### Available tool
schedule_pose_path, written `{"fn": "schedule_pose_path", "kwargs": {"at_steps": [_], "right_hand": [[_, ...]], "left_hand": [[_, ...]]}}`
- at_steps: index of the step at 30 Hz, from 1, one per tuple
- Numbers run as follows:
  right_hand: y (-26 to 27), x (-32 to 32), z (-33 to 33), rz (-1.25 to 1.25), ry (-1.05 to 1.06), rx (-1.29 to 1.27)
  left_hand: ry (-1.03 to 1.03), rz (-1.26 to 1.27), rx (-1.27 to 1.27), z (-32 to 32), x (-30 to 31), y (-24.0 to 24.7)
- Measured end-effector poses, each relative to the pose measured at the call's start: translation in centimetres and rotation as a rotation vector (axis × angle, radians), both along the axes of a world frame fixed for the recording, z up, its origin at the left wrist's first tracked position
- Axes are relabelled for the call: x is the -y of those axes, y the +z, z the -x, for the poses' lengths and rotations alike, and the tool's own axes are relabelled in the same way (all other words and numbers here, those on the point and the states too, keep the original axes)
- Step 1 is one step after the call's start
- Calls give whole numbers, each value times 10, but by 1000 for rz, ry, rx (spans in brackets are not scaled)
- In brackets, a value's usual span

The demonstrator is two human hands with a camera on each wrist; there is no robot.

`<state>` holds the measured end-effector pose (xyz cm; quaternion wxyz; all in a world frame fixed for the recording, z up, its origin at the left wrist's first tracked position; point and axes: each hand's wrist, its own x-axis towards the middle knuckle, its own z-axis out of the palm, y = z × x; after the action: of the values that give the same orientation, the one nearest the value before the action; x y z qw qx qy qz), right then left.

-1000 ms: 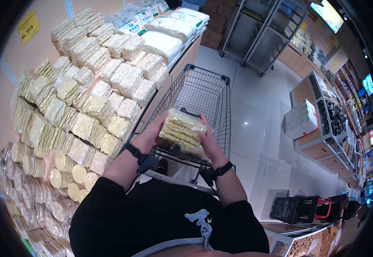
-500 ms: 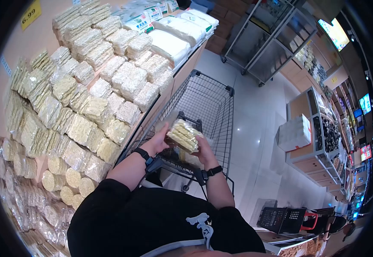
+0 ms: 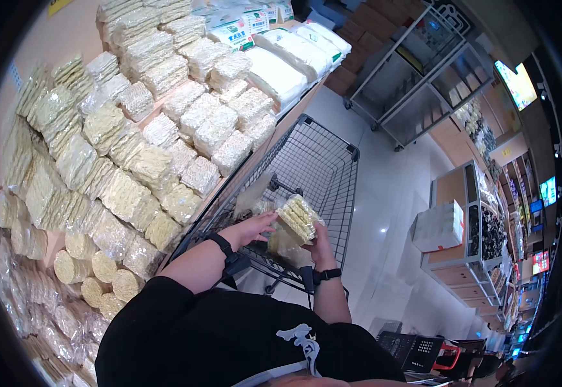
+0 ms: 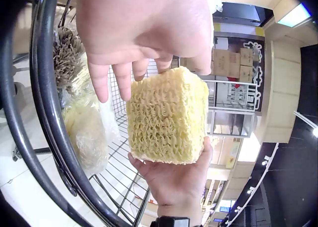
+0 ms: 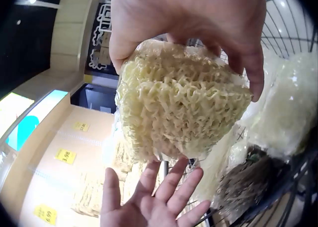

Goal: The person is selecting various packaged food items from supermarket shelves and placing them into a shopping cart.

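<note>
The right hand (image 3: 321, 248) grips one end of a clear-wrapped pack of pale yellow noodle cakes (image 3: 298, 218) above the shopping cart. In the right wrist view its thumb and fingers (image 5: 256, 73) clasp both sides of the noodle pack (image 5: 184, 103). At the pack's other end is the left hand (image 3: 255, 229), palm toward it with fingers extended. The left wrist view shows the left hand (image 4: 144, 28) with fingers spread beside the pack (image 4: 166, 118); whether the fingertips touch it I cannot tell.
Beneath the hands, the cart (image 3: 316, 155) holds bagged goods (image 4: 87, 137) and a brown bundle (image 4: 67, 58) at its near end. Wrapped noodle stacks (image 3: 126, 193) and white bags (image 3: 278, 71) cover the display on the left. A metal rack (image 3: 416, 84) stands beyond the cart.
The left hand has loosened from the pack, its fingers now extended. The right hand keeps hold, and the pack sits farther right in the head view, which has itself shifted.
</note>
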<state>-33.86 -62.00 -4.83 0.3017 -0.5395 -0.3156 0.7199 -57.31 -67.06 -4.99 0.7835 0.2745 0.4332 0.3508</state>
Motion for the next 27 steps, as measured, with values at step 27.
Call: {"fn": "schedule_pose_path", "kwargs": {"at_steps": [27], "right_hand": [[-55, -117, 136, 220, -35, -201]], "left_hand": [[527, 89, -63, 54, -40, -21]]}}
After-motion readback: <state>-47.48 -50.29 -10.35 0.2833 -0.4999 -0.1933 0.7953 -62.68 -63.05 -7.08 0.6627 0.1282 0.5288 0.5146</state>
